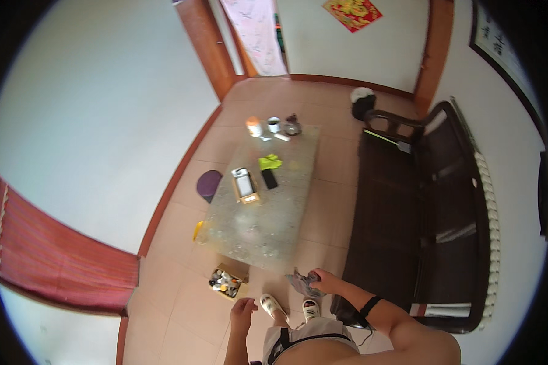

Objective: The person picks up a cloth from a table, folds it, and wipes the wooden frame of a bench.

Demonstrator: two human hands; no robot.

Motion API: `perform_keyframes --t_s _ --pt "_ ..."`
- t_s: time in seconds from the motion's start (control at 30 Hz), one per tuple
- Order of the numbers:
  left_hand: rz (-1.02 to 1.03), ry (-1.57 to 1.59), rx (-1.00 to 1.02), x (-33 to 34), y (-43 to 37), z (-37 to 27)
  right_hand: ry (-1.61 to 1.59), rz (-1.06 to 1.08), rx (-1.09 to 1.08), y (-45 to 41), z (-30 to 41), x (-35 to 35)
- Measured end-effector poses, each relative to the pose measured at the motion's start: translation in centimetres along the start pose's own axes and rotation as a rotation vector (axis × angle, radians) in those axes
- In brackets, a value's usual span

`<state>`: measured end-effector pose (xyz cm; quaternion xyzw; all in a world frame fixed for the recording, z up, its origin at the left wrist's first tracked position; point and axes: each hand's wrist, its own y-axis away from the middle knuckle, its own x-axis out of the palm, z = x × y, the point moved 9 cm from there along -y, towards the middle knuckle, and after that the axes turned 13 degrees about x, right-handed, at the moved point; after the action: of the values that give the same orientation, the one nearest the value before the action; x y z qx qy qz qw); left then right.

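Observation:
My right hand grips a crumpled grey cloth or rag, which hangs beside the near right corner of a glass-topped table. My left hand is held low in front of me with its fingers loosely bent, and I see nothing in it. Just beyond it on the floor stands an open cardboard box filled with several small bottles or jars.
On the table lie a small box with a white device, a black phone, a yellow-green cloth, a lidded jar and a mug. A dark wooden bench lines the right; a purple stool stands left.

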<state>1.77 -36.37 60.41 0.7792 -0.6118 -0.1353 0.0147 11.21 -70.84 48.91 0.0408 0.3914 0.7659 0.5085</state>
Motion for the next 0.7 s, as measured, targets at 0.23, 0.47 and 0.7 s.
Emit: perform_keyframes --t_s 0.23,0.47,0.7 --pt "0.583 -0.057 0.201 15.7 -10.3 -5.5 -0.291 -0.057 -0.129 5.1 6.5 -5.5" --pt "1.074 -0.096 0.566 26.4 -13.7 -17.0 -0.103 -0.317 -0.064 10.1 17.6 -12.0" --pt "1.284 0.053 0.812 32.3 -16.2 -21.7 -0.131 -0.543 0.011 11.5 17.8 -14.7"
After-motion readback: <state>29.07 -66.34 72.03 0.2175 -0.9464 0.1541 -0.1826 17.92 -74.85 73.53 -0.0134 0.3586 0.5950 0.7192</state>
